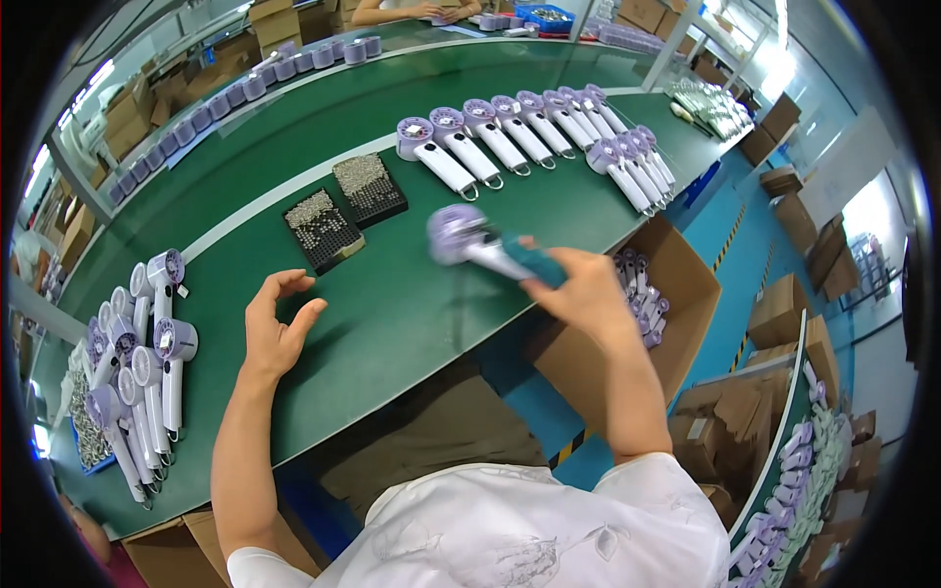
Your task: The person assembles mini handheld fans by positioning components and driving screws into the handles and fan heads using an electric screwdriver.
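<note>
While the right hand [586,290] grips a blurred handheld fan [454,235], the left hand [277,326] is empty.
Its fingers curve apart over the green table [392,304]; the right fingers close around the fan's lower end with a teal thing [537,261], too blurred to identify, near the table's near edge. Handling this one fan seems the step in hand; the next move appears to call for a firm grip, the left hand free to steady it. Beyond the near edge, right, stands an open carton [573,370] of fans. Two black blocks [325,235] bear small pieces mid-table; a fan cluster [145,367] occupies the left end, a fan row [500,147] the far right. Farther: purple round parts [284,69], a co-worker's hands [431,10].
</note>
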The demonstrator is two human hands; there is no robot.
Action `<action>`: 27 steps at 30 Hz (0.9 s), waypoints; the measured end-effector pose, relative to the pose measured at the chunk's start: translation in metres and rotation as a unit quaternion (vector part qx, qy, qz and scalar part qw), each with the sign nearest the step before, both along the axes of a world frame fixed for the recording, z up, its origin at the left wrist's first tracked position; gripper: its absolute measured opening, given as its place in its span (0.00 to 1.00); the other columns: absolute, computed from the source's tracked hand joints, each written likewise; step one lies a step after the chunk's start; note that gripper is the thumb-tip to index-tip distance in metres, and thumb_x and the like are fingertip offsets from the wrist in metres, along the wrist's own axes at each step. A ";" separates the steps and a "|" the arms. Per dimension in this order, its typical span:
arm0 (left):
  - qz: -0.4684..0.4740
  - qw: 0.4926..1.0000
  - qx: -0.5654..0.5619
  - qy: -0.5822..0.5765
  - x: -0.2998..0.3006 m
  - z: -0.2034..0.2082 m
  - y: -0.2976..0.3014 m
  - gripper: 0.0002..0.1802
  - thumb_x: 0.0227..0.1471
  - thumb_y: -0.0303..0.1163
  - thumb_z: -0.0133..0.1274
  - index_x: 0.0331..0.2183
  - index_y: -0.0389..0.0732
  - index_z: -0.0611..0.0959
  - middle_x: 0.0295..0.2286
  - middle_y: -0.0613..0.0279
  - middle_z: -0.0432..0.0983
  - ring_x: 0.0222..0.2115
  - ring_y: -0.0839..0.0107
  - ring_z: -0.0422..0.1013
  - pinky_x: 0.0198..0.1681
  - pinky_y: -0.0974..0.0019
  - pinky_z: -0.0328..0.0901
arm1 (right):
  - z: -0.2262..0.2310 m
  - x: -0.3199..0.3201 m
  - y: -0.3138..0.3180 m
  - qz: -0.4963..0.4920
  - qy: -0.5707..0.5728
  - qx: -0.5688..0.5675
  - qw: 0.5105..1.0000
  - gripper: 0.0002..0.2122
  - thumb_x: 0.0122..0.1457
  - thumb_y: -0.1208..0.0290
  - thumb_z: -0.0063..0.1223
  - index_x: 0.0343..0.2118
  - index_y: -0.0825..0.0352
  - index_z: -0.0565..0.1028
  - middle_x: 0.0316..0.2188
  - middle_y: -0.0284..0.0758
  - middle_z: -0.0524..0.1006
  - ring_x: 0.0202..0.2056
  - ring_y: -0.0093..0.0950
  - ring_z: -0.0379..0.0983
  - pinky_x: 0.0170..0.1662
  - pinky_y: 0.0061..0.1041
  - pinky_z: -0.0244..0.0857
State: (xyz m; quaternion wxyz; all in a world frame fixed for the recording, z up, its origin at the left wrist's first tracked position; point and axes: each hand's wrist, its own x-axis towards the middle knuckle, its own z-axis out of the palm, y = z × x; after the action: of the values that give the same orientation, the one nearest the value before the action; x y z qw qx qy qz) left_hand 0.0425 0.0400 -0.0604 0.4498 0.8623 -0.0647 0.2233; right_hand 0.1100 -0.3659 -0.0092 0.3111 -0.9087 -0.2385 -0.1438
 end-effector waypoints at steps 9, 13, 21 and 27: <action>-0.028 0.999 -0.017 0.008 0.005 0.006 -0.012 0.20 0.49 0.29 0.67 0.44 0.34 0.80 0.36 0.56 0.83 0.39 0.66 0.78 0.47 0.65 0.69 | -0.014 0.088 -0.150 -0.309 -0.013 -0.098 0.946 0.18 0.47 0.60 0.70 0.36 0.69 0.82 0.26 0.51 0.80 0.31 0.46 0.80 0.38 0.38 0.73; -0.043 0.999 0.008 -0.014 0.001 0.009 -0.010 0.17 0.48 0.28 0.67 0.40 0.35 0.81 0.34 0.57 0.82 0.37 0.65 0.78 0.44 0.65 0.70 | -0.024 0.117 -0.159 -0.310 -0.014 -0.080 0.947 0.19 0.48 0.59 0.69 0.35 0.71 0.82 0.26 0.51 0.80 0.31 0.47 0.80 0.38 0.39 0.72; -0.126 0.978 0.132 -0.102 -0.022 0.044 -0.028 0.16 0.45 0.33 0.70 0.35 0.38 0.81 0.27 0.56 0.77 0.28 0.57 0.75 0.31 0.59 0.69 | -0.050 0.137 -0.171 -0.283 -0.020 -0.126 0.951 0.21 0.56 0.56 0.63 0.45 0.70 0.80 0.32 0.54 0.81 0.35 0.52 0.79 0.40 0.43 0.70; 0.002 0.967 0.230 -0.112 -0.080 0.049 -0.022 0.14 0.44 0.29 0.67 0.34 0.38 0.80 0.31 0.56 0.76 0.31 0.56 0.74 0.34 0.57 0.71 | -0.064 0.140 -0.198 -0.249 -0.144 -0.151 0.946 0.22 0.57 0.53 0.65 0.40 0.72 0.81 0.30 0.52 0.81 0.32 0.49 0.79 0.35 0.41 0.71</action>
State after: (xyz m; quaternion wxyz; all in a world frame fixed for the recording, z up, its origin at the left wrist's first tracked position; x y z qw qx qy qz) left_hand -0.0372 0.0178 -0.0116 0.2284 0.9125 -0.1626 0.2980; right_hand 0.2500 -0.5639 -0.0730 0.0873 -0.9451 -0.0658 -0.3080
